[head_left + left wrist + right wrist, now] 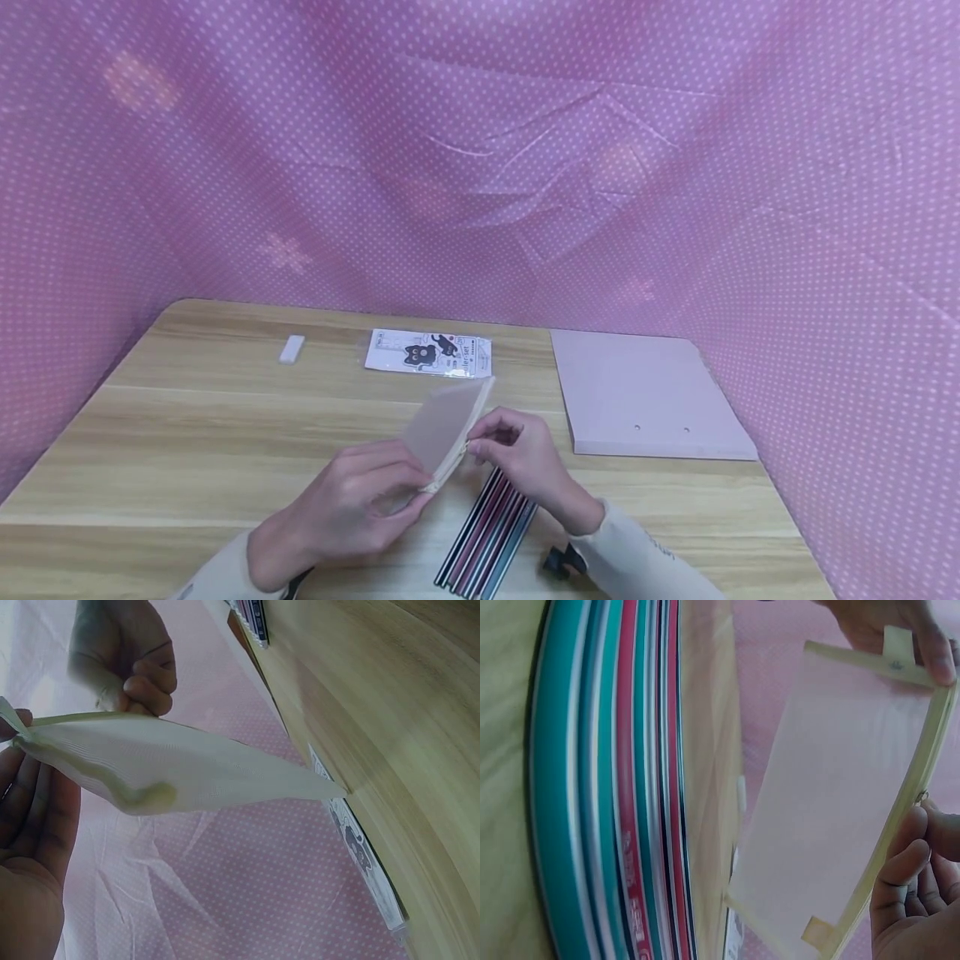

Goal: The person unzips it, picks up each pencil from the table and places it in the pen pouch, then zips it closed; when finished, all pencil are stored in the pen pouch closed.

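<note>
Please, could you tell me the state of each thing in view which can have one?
Pouch: held up by both hands, off the table.
Zipper pull: partway along the edge; opening unclear.
Left hand: pinching the pouch's corner.
Right hand: pinching the zipper pull.
Pencils: lying side by side.
Ruler set: lying flat.
White block: lying flat.
Folder: lying flat, seemingly shut.

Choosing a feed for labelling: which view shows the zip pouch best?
Right wrist: the zip pouch shows its broad face, two fabric tabs and the zip pull pinched by the right hand. The head view has it smaller and tilted, partly covered by the left hand; the left wrist view has it foreshortened, tapering away.
</note>
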A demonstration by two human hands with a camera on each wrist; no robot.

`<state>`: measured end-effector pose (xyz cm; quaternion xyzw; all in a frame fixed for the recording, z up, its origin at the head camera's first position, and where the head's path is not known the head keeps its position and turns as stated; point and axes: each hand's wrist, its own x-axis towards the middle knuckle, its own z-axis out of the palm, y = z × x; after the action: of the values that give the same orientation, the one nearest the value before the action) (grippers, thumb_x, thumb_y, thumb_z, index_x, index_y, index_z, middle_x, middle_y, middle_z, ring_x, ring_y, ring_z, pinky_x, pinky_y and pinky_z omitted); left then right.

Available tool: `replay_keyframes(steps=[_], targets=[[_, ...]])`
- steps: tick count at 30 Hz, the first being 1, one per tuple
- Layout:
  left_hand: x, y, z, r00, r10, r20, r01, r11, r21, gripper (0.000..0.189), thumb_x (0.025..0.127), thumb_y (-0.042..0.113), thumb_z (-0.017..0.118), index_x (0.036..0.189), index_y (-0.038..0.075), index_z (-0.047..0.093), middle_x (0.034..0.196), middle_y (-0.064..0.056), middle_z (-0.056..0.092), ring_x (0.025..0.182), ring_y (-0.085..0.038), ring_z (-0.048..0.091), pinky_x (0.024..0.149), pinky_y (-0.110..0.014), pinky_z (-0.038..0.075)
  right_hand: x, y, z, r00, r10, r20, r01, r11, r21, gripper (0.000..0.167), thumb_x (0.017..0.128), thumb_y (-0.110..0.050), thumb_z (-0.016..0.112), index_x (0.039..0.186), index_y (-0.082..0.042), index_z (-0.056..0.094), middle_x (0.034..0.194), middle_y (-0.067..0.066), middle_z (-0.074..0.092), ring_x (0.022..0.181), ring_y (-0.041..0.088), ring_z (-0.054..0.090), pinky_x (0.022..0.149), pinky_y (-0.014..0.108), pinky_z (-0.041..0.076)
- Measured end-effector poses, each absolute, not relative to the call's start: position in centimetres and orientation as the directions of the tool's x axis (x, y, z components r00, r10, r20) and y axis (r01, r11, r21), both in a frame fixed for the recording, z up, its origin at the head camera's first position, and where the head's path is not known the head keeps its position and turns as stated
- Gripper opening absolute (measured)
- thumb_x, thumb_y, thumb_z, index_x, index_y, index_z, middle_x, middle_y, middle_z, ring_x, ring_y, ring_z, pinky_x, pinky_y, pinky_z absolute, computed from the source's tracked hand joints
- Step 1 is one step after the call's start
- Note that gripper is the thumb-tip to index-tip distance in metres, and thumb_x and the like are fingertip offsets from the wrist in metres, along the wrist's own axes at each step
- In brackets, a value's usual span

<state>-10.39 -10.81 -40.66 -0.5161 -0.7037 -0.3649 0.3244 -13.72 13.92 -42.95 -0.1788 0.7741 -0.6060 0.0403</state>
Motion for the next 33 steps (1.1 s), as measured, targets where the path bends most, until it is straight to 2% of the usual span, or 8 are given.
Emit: replay_keyframes(steps=[3,8,16,23,29,33], targets=[[-10.5,-10.8,-40.7,-0.245,0.485,0.839,0.967,0.187,0.174,0.013,0.079,0.007,0.078,0.092,0.01,0.074,0.087,0.004,0.073,0.079,-0.008,0.069,0.075,-0.022,0.061,-14.0,14.2,-42.9,-0.939,-0.311,0.144,-0.218,0.218,-0.951,0.012,0.086,-0.005,0.076,0.094,0.003,0.071,0.088,0.023,0.073,0.069,0.012,0.067,0.063,0.027,0.059],[-10.6,-10.8,-40.7,-0.236,0.469,0.851,0.969,0.182,0.169,0.019,0.073,0.004,0.08,0.09,0.009,0.074,0.086,0.002,0.074,0.078,-0.011,0.07,0.075,-0.023,0.062,-14.6,14.6,-42.8,-0.958,-0.27,0.101,-0.171,0.251,-0.953,0.012,0.086,-0.006,0.077,0.095,0.001,0.072,0.09,0.02,0.073,0.07,0.008,0.064,0.064,0.02,0.056],[-10.8,-10.9,-40.7,-0.265,0.469,0.843,0.959,0.222,0.177,0.023,0.066,0.001,0.077,0.086,0.01,0.071,0.084,0.001,0.073,0.075,-0.01,0.068,0.072,-0.02,0.061,-15.8,15.4,-42.9,-0.976,-0.192,0.101,-0.151,0.266,-0.952,0.013,0.086,-0.005,0.078,0.095,0.001,0.072,0.089,0.018,0.073,0.07,0.009,0.066,0.063,0.02,0.056],[-11.0,-11.2,-41.1,-0.329,0.455,0.828,0.941,0.233,0.246,0.023,0.066,0.0,0.076,0.085,0.011,0.069,0.084,0.002,0.072,0.075,-0.008,0.067,0.071,-0.015,0.059,-16.5,15.8,-42.9,-0.981,-0.167,0.102,-0.143,0.255,-0.956,0.009,0.086,-0.002,0.076,0.094,0.0,0.071,0.09,0.014,0.073,0.071,0.012,0.065,0.068,0.03,0.061],[-11.5,-11.4,-41.1,-0.379,0.417,0.826,0.924,0.121,0.363,0.028,0.065,-0.008,0.079,0.085,0.009,0.07,0.081,0.0,0.072,0.072,-0.008,0.068,0.071,-0.013,0.058,-17.7,17.0,-43.2,-0.994,-0.093,0.058,-0.077,0.219,-0.973,0.01,0.086,-0.002,0.076,0.094,0.001,0.071,0.082,0.002,0.071,0.066,0.008,0.061,0.06,0.021,0.054],[-11.6,-11.6,-40.9,-0.423,0.428,0.799,0.898,0.083,0.432,0.022,0.072,-0.005,0.082,0.085,0.009,0.073,0.08,0.001,0.073,0.071,-0.007,0.068,0.069,-0.013,0.057,-18.5,17.7,-43.2,-0.997,-0.075,0.009,-0.023,0.179,-0.984,0.013,0.087,-0.001,0.074,0.097,0.006,0.07,0.081,0.0,0.07,0.067,0.009,0.06,0.059,0.019,0.052]])
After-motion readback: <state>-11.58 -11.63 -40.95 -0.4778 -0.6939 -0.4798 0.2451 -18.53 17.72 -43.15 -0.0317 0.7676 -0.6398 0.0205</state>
